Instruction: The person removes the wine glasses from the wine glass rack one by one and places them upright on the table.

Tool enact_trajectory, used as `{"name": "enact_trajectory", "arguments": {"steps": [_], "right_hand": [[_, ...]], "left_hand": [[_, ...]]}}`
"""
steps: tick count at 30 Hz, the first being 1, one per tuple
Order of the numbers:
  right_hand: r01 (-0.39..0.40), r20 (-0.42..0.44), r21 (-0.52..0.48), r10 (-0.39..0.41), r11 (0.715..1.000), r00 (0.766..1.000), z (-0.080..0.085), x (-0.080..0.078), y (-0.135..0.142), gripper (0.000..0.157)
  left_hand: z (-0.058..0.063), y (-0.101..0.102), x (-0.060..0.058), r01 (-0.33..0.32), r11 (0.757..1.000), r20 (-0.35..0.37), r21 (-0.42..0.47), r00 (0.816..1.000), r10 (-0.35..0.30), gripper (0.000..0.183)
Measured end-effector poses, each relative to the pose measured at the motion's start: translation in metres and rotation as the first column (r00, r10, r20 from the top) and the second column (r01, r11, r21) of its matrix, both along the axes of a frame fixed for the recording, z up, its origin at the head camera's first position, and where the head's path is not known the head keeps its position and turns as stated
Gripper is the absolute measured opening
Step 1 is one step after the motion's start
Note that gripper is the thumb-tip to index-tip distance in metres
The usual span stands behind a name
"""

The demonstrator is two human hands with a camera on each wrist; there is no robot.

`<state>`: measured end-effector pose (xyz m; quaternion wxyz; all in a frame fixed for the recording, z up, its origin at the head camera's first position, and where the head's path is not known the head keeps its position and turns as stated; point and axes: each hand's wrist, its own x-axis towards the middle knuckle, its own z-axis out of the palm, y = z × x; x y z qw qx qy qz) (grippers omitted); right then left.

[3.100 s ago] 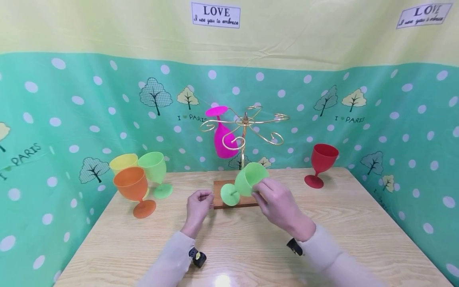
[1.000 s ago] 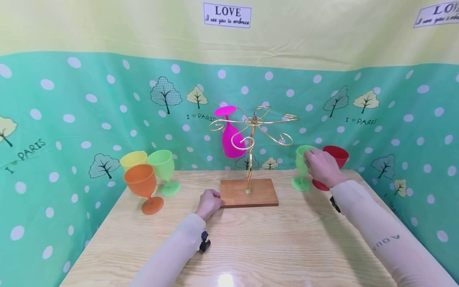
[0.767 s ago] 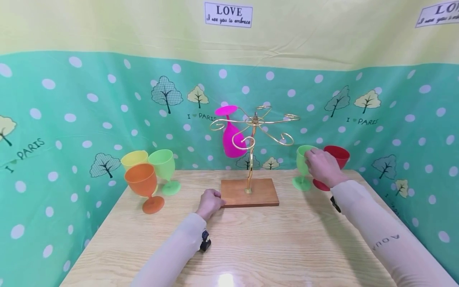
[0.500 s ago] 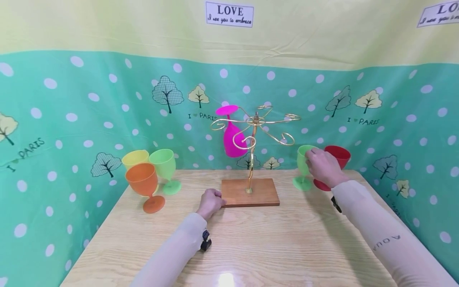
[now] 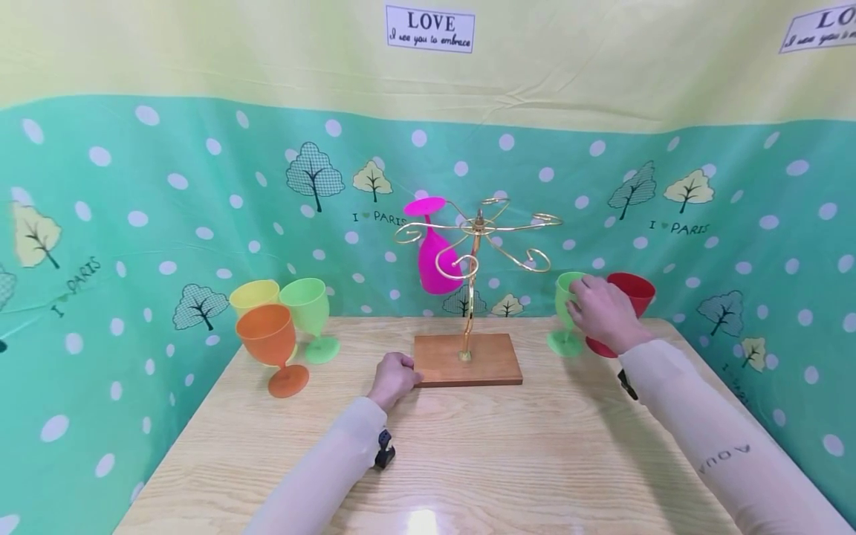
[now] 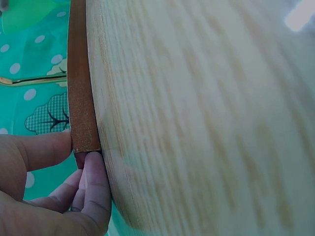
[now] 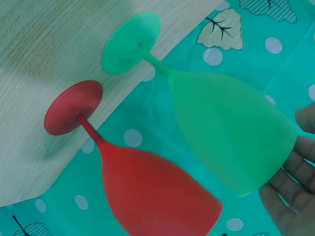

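My left hand [image 5: 393, 380] pinches the front left corner of the wooden base of the gold wire glass rack [image 5: 468, 360]. In the left wrist view, thumb and fingers sit on either side of the base's end [image 6: 84, 118]. At the back right, my right hand [image 5: 605, 312] holds a green goblet [image 5: 565, 305] by its rim. The goblet stands upright on the table, close beside a red goblet [image 5: 631, 291]; both show whole feet in the right wrist view, where the green goblet [image 7: 226, 123] meets the fingertips [image 7: 290, 172]. A magenta goblet [image 5: 438, 260] hangs upside down from the rack.
Yellow [image 5: 254, 293], orange [image 5: 269, 338] and light green [image 5: 307, 308] goblets stand grouped at the table's left rear. Curled gold arms spread out from the rack's top. Patterned cloth [image 5: 134, 297] closes off the back and both sides of the wooden table [image 5: 495, 453].
About three seconds ago the green goblet was tilted in front of the rack; my right hand has since carried it right, beside the red one. During the last second both hands have stayed put.
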<state>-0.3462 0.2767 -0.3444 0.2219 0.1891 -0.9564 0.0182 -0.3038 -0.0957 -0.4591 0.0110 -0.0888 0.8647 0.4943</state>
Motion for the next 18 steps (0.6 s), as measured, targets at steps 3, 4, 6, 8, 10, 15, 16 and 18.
{"name": "enact_trajectory", "arguments": {"steps": [3,4,6,8,10,15,16,18], "right_hand": [[0.001,-0.027,-0.013,-0.001,1.0,1.0,-0.001,0.003,-0.004,0.032],[-0.003,-0.039,-0.019,0.002,1.0,0.999,-0.001,0.004,-0.006,0.031],[-0.018,-0.07,-0.036,0.015,0.999,0.997,-0.002,0.007,-0.01,0.027],[-0.036,-0.117,-0.055,0.03,0.998,0.993,-0.004,0.009,-0.013,0.024],[-0.062,-0.166,-0.076,0.049,0.995,0.985,-0.007,0.012,-0.017,0.021],[-0.063,-0.185,-0.119,0.04,0.991,0.982,-0.017,0.02,-0.027,0.02],[-0.055,-0.165,-0.133,0.032,0.99,0.986,-0.019,0.022,-0.029,0.021],[-0.031,-0.119,-0.162,0.012,0.986,0.993,-0.023,0.025,-0.033,0.022]], "left_hand": [[-0.001,0.0,-0.001,0.002,1.0,-0.011,-0.016,1.0,-0.002,0.027],[-0.002,0.0,-0.002,0.002,1.0,-0.013,-0.02,1.0,-0.003,0.027],[-0.003,0.0,-0.003,0.002,1.0,-0.016,-0.03,1.0,-0.003,0.027],[-0.004,0.0,-0.004,-0.003,1.0,-0.015,-0.03,1.0,0.003,0.027],[-0.005,0.0,-0.004,-0.001,0.999,-0.021,-0.032,1.0,0.0,0.027],[-0.003,-0.001,-0.003,0.005,1.0,-0.028,-0.03,1.0,-0.006,0.026],[-0.003,-0.001,-0.003,0.005,1.0,-0.027,-0.028,1.0,-0.006,0.026],[-0.003,-0.001,-0.003,0.009,1.0,-0.025,-0.025,1.0,-0.01,0.026]]}}
